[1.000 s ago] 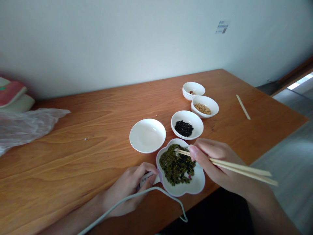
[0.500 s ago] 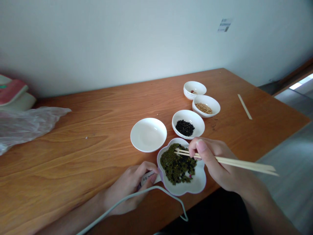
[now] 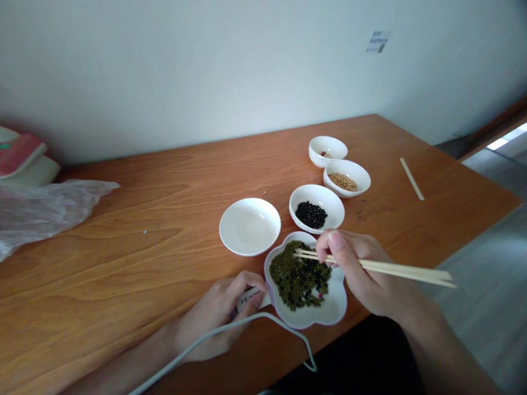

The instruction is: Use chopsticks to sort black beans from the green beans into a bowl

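My left hand (image 3: 225, 312) is closed around a white piece with printed characters (image 3: 249, 299) at the left side of a flower-shaped dish (image 3: 340, 299). This dish has a pale purple rim and holds small green beans (image 3: 284, 269) with some black ones mixed in. In my right hand (image 3: 358, 266) is a pair of wooden chopsticks (image 3: 405, 271), their tips down among the green beans. Just behind the dish stand a white bowl with nothing in it (image 3: 250, 226) and a bowl (image 3: 335, 206) of black beans (image 3: 311, 214).
Farther back are a bowl (image 3: 360, 175) of tan beans and a bowl (image 3: 328, 144) with a few reddish bits. A wooden strip (image 3: 411, 179) lies at the right. Clear plastic (image 3: 61, 203) lies at the left. A pale cable (image 3: 214, 332) crosses over my left hand.
The rear ends of the chopsticks have shifted left and slightly up as my right hand tilts a little. Their tips stay in the green beans, and my left hand keeps its place.
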The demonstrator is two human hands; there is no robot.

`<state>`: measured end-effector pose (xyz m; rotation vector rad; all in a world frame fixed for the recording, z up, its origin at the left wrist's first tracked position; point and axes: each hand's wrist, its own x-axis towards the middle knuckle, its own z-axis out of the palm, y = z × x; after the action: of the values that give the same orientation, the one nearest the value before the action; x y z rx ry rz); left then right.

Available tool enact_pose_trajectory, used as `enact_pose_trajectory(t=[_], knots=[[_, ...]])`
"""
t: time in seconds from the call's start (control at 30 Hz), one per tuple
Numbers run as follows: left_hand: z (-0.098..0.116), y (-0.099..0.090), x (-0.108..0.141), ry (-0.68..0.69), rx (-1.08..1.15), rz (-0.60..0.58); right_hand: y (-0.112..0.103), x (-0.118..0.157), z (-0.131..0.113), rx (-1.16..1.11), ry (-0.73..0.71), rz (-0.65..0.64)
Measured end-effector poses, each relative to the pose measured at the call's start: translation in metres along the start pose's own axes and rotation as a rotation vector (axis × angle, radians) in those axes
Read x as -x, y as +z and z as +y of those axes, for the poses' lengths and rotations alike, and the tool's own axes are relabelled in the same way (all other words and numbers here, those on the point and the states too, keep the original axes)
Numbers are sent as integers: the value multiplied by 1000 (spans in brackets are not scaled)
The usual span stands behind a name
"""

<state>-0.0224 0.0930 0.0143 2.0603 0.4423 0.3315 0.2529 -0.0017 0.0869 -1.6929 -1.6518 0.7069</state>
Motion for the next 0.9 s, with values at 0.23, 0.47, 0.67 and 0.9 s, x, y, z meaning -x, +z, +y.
enact_pose_trajectory(t=[0.23,0.47,0.67,0.9], knots=[[-2,0,1,-2,-10,-9,2,3,6,-28,16,61],[-5,0,2,-9,11,-23,-8,10,6,-24,-31,137],[-5,0,2,-18,33,-34,-8,8,5,-35,-38,44],[-3,0,1,-8,15,-21,1,3,8,-26,-30,19]])
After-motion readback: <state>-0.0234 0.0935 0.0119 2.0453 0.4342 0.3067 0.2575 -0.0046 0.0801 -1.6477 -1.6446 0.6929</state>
